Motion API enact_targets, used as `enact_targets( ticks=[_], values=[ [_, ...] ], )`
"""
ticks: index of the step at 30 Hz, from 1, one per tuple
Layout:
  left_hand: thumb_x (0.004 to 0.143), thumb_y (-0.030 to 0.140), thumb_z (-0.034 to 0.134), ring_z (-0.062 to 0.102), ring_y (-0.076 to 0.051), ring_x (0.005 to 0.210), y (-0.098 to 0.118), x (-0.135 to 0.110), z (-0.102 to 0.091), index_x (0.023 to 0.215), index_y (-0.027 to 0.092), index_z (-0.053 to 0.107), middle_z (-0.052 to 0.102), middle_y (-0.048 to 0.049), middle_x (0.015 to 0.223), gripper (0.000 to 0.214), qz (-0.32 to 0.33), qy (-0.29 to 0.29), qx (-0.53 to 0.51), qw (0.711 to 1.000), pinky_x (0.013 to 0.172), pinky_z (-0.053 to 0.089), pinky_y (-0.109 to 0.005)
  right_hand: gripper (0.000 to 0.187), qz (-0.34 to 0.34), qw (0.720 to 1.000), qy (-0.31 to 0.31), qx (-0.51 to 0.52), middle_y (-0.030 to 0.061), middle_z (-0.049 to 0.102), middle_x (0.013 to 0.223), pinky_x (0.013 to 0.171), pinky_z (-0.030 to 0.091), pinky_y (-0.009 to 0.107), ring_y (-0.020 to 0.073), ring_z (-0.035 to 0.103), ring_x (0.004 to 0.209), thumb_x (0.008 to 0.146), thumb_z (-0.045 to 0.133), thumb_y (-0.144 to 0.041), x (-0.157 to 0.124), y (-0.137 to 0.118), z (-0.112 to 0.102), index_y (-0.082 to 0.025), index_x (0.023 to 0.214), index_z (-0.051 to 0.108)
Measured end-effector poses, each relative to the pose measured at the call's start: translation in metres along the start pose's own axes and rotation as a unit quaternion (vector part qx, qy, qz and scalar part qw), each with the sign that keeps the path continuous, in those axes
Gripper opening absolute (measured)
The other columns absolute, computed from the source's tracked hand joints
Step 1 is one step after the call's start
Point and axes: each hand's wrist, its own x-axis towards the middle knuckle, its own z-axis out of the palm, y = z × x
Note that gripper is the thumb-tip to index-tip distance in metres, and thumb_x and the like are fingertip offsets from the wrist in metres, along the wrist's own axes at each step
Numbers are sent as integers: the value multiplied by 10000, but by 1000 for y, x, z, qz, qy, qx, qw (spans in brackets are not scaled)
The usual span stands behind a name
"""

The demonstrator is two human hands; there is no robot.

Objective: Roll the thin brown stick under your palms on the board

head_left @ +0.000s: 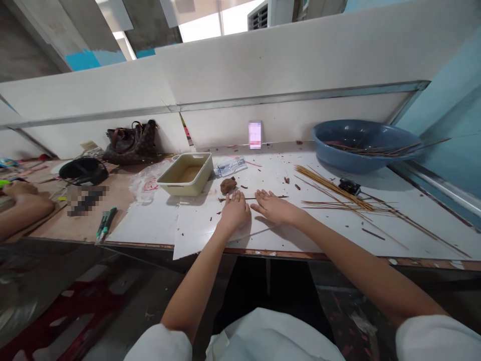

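Observation:
My left hand (pixel 235 210) lies flat, palm down, with its fingers stretched over a thin dark stick (pixel 281 197) on the white board. Beside it my right hand (pixel 273 206) is also flat, fingers spread, resting on the same stick. The stick's ends show to the left and right of the fingers; the part under them is hidden. Just beyond my left fingertips sits a brown lump (pixel 228 185) that looks like clay or dough. Small brown crumbs are scattered around both hands.
A cream basin (pixel 168 189) with brownish liquid stands left, near a clear plastic packet (pixel 231 167). A phone (pixel 255 135) leans on the partition. Thin sticks (pixel 330 185) and a blue tub (pixel 361 161) are at right. Another person's arm (pixel 26 210), a handbag (pixel 131 145) and green-handled tools (pixel 105 224) are left.

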Motion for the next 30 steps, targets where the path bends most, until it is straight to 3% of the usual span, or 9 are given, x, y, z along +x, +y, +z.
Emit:
enact_targets(
  ticks=[11,14,19,22,26,30],
  values=[
    [1100,275,282,383,-317,1614,9,-55,0,1613,2,432,435,-272,1685,600,14,3,16,1000,1337,212,-553,900,-26,1000,-3,-2,260,385,1705,1317,291,565,357,356,1606,1088,229,-726,-39,-20,-5,-62,1670,407],
    [1103,281,291,388,-321,1611,5,-48,-2,1613,14,437,445,-266,1682,593,17,-3,16,1000,1338,206,-558,901,-19,1000,-1,-8,251,392,1706,1313,302,561,362,365,1602,1084,225,-735,-32,-18,-3,-78,1672,410],
    [1098,271,314,372,-318,1619,-4,-15,-5,1628,39,417,454,-247,1685,588,15,-15,15,1000,1335,203,-569,934,4,1000,2,-13,256,357,1723,1316,279,582,379,313,1620,1077,176,-743,-7,-8,-2,-62,1684,375],
    [1097,287,322,339,-330,1633,-3,-12,-2,1645,21,383,423,-256,1700,612,7,-6,17,1000,1339,184,-572,953,8,1000,7,-15,254,333,1733,1329,256,572,375,286,1631,1073,178,-746,-3,-7,-1,-38,1687,352],
    [1095,315,329,319,-348,1640,4,-40,5,1654,6,368,396,-265,1711,640,3,18,19,1000,1345,183,-571,1044,4,1000,6,-18,284,334,1720,1330,270,534,380,321,1619,1044,200,-800,-21,-15,2,24,1665,362],
    [1101,298,311,369,-316,1621,5,-66,8,1630,46,435,439,-241,1695,599,15,26,15,999,1347,198,-559,1040,-11,1000,11,-18,281,352,1713,1315,308,514,377,363,1602,1041,223,-811,-38,-19,7,11,1655,396]
  ],
)
